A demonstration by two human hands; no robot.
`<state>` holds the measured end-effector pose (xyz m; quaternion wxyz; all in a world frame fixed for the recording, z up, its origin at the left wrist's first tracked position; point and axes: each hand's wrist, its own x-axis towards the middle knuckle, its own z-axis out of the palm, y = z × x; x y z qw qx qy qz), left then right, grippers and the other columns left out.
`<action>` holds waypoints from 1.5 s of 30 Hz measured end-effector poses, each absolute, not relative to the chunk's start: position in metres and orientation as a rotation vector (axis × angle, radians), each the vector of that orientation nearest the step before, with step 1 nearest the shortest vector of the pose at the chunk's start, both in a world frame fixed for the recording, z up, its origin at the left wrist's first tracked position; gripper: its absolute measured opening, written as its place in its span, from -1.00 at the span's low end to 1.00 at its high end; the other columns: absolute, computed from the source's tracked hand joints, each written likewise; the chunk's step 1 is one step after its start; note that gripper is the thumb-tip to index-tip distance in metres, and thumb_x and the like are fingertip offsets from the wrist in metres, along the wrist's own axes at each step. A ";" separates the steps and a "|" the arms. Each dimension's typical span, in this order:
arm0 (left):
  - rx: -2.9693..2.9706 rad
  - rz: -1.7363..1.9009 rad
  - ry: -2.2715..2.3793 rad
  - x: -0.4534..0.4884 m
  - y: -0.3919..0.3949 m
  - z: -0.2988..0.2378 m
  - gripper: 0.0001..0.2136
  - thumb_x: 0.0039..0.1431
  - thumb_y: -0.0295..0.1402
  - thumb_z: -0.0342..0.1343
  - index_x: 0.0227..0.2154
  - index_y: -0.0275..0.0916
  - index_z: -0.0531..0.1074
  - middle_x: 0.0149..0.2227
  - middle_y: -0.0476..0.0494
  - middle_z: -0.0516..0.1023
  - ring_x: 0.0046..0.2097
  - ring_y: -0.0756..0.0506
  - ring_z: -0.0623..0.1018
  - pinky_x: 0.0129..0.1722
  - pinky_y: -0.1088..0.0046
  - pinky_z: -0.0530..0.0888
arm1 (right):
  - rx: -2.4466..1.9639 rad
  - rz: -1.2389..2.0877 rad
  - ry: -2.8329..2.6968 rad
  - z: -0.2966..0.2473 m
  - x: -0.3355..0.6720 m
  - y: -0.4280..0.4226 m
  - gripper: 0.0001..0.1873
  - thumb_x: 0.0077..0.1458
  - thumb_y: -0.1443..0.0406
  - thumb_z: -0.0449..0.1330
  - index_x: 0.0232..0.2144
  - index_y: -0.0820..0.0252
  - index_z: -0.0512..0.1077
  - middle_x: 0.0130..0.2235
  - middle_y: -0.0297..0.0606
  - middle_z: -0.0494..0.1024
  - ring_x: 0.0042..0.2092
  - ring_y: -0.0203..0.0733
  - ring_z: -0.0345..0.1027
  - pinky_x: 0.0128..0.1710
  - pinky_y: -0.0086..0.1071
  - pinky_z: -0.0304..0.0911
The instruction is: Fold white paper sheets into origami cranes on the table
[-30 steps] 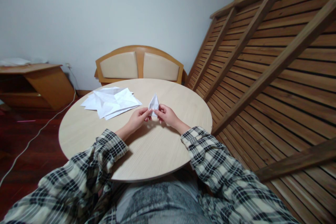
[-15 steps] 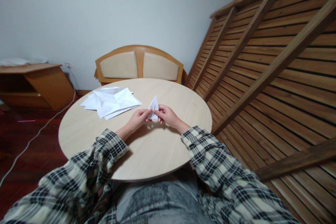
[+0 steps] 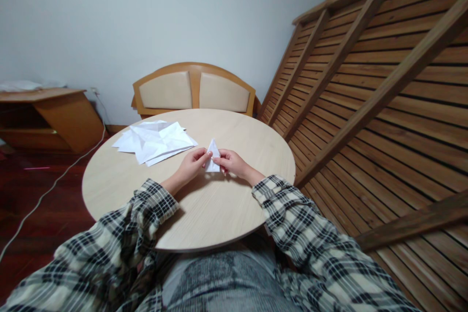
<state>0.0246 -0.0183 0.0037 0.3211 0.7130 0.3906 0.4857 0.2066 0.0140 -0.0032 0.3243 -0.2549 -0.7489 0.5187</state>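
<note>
A small piece of folded white paper (image 3: pixel 212 165), pointed at the top and flat along its lower edge, is held up over the round table between my two hands. My left hand (image 3: pixel 195 162) pinches its left side, thumb on the near face. From the other side my right hand (image 3: pixel 232 162) grips it, with the thumb pressed on the front near the middle and the fingers behind. The back of the paper is hidden. Beyond my left hand lies a loose pile of creased white paper sheets (image 3: pixel 155 141).
The pale round table (image 3: pixel 226 209) has a wooden headboard (image 3: pixel 195 87) with cream panels behind it. A slatted wooden frame (image 3: pixel 365 107) leans along the right. At left stand a wooden cabinet (image 3: pixel 69 117) and a white cable (image 3: pixel 54 183) on the dark red floor.
The folded paper sits slightly lower and further left between my fingers, its tip lower and its flat bottom edge showing more. Both hands have shifted only a little. The paper pile is unmoved.
</note>
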 end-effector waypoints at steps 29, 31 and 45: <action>1.860 1.068 1.020 0.026 -0.017 -0.001 -0.63 0.23 -0.05 0.01 -0.50 -0.25 0.36 -0.56 -0.02 0.32 -0.51 0.00 0.30 -0.50 0.43 0.23 | -0.726 1.067 -1.891 -0.010 0.204 0.023 -0.52 0.15 -0.09 0.11 -0.47 0.20 0.34 -0.59 -0.43 0.23 -0.55 -0.34 0.10 -0.54 -0.43 0.01; 1.863 1.029 1.019 0.026 -0.017 -0.002 -0.62 0.25 -0.05 -0.02 -0.48 -0.27 0.40 -0.55 -0.04 0.35 -0.50 0.00 0.30 -0.50 0.43 0.23 | -0.720 1.062 -1.870 -0.009 0.204 0.022 -0.53 0.15 -0.08 0.11 -0.48 0.19 0.33 -0.59 -0.44 0.23 -0.55 -0.34 0.09 -0.55 -0.43 0.02; 1.972 0.968 1.053 0.027 -0.021 -0.001 -0.64 0.24 -0.13 0.00 -0.56 -0.26 0.40 -0.60 -0.03 0.33 -0.53 0.00 0.24 -0.51 0.43 0.18 | -0.742 1.108 -1.840 -0.005 0.204 0.018 -0.63 0.15 0.01 0.14 -0.47 0.18 0.29 -0.54 -0.42 0.26 -0.54 -0.35 0.13 -0.55 -0.44 0.05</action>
